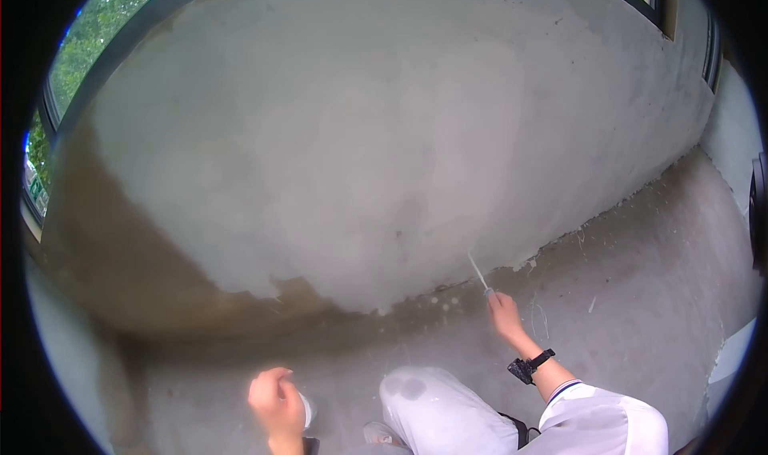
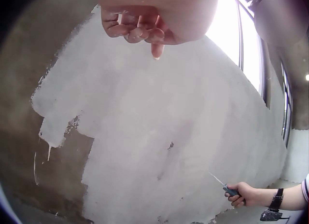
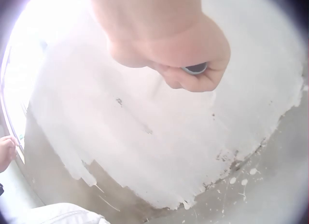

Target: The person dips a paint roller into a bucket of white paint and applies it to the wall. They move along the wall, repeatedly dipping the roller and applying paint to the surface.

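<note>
My right hand [image 1: 504, 315] grips a putty knife [image 2: 231, 191] by its dark handle, fingers curled round it. The thin blade [image 1: 477, 269] shows nearly edge-on and points up towards the lower part of the wall [image 1: 344, 135], which wears a pale grey coat of plaster. In the right wrist view the fist hides the blade, and only the butt of the handle [image 3: 195, 68] shows. My left hand [image 1: 272, 399] hangs low on the left, apart from the wall. Its fingers [image 2: 137, 33] are loosely curled with nothing in them.
Bare brown wall [image 1: 120, 271] borders the plaster at the lower left, with a ragged edge between them. White drips spot the grey floor [image 1: 640, 271] along the wall's foot. Windows [image 1: 96, 55] stand above the wall. A bent knee in white trousers [image 1: 432, 407] is close to the wall.
</note>
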`<state>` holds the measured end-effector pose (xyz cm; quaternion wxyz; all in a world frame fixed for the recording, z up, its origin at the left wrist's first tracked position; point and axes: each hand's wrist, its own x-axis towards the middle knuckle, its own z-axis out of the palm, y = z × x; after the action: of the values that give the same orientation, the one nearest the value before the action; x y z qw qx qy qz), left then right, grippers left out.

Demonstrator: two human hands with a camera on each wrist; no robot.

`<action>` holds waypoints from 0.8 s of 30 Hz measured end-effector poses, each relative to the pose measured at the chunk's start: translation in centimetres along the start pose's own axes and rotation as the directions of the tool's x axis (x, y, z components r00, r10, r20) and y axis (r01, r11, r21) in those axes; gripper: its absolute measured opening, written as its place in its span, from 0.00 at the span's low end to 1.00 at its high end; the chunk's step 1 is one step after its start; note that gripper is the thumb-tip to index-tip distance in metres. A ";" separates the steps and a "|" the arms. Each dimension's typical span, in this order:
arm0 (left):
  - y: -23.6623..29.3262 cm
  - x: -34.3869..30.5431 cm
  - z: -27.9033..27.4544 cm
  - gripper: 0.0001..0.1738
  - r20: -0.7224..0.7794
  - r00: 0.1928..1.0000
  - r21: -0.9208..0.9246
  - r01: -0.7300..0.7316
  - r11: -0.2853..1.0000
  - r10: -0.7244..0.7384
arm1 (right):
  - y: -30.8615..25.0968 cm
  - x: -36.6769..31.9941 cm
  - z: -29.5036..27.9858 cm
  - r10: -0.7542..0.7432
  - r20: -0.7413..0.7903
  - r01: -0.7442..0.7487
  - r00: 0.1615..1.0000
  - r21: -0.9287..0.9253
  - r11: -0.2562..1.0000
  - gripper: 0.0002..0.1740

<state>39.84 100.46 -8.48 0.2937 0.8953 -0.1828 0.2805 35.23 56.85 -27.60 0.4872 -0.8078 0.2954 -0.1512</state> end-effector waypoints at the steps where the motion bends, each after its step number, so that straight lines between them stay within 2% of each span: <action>1: 0.4 -0.3 -0.4 0.07 -0.004 1.000 0.002 -0.005 1.000 0.005 | -2.1 -0.1 -0.4 -0.067 0.005 0.067 0.998 0.042 0.997 0.25; 4: 1.8 -1.7 -1.2 0.07 0.006 1.000 0.013 -0.025 1.000 0.025 | -7.8 0.2 -1.2 -0.287 -0.061 0.292 0.956 0.090 0.952 0.23; 6: 2.3 -2.2 -1.2 0.07 0.011 0.999 0.020 -0.037 0.999 0.036 | -9.7 0.8 -1.6 -0.312 -0.039 0.314 0.949 0.102 0.944 0.24; 8: 2.7 -2.2 -1.4 0.07 0.022 0.999 0.027 -0.044 0.999 0.043 | -9.1 0.8 -1.7 -0.341 -0.017 0.341 0.940 0.120 0.933 0.24; 10: 2.7 -2.0 -2.3 0.08 0.021 0.999 0.040 -0.047 0.998 0.046 | -5.0 1.4 -1.7 -0.329 -0.058 0.331 0.943 0.039 0.943 0.24; 12: 2.5 -2.3 -3.0 0.08 0.024 0.998 0.083 -0.053 0.995 0.051 | 2.9 1.8 -2.0 -0.220 -0.024 0.220 0.975 0.004 0.975 0.24; 14: 2.3 -2.8 -3.9 0.08 -0.008 1.000 0.094 -0.022 0.995 0.023 | 9.5 0.7 -3.8 -0.132 -0.049 0.123 0.990 -0.156 0.980 0.24; 17: 1.5 -4.0 -4.9 0.08 -0.067 0.998 0.115 0.000 0.993 0.007 | 14.8 -2.1 -6.1 -0.091 -0.092 0.054 0.992 -0.347 0.936 0.23; 18: 1.2 -4.2 -4.8 0.08 -0.041 0.999 0.138 -0.027 0.990 0.033 | 16.4 -2.0 -6.4 -0.085 -0.102 0.038 0.991 -0.394 0.918 0.24; 19: 1.1 -4.4 -4.9 0.08 -0.013 0.998 0.156 -0.057 0.986 0.060 | 17.3 -1.3 -6.1 -0.092 -0.096 0.045 0.991 -0.412 0.910 0.24; 21: 2.1 -5.4 -5.9 0.08 -0.026 0.998 0.163 -0.059 0.985 0.064 | 20.4 0.2 -4.8 -0.036 -0.151 -0.035 0.988 -0.442 0.896 0.25; 22: 3.4 -5.3 -6.9 0.10 0.047 0.997 0.156 -0.060 0.986 0.054 | 21.0 1.5 -4.2 -0.039 -0.147 -0.034 0.988 -0.461 0.887 0.25; 23: 4.2 -5.0 -7.2 0.11 0.127 0.991 0.150 -0.059 0.987 0.039 | 20.7 3.1 -3.4 -0.017 -0.132 -0.039 0.991 -0.410 0.911 0.26; 24: 4.5 -4.5 -6.6 0.12 0.089 0.990 0.107 -0.121 0.987 0.112 | 20.7 4.0 -2.8 0.014 -0.114 -0.054 0.993 -0.360 0.931 0.26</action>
<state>31.57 101.90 -4.92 0.2185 0.9090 -0.2307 0.2699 30.05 45.20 -44.55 0.3154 -0.8691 0.3584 -0.1294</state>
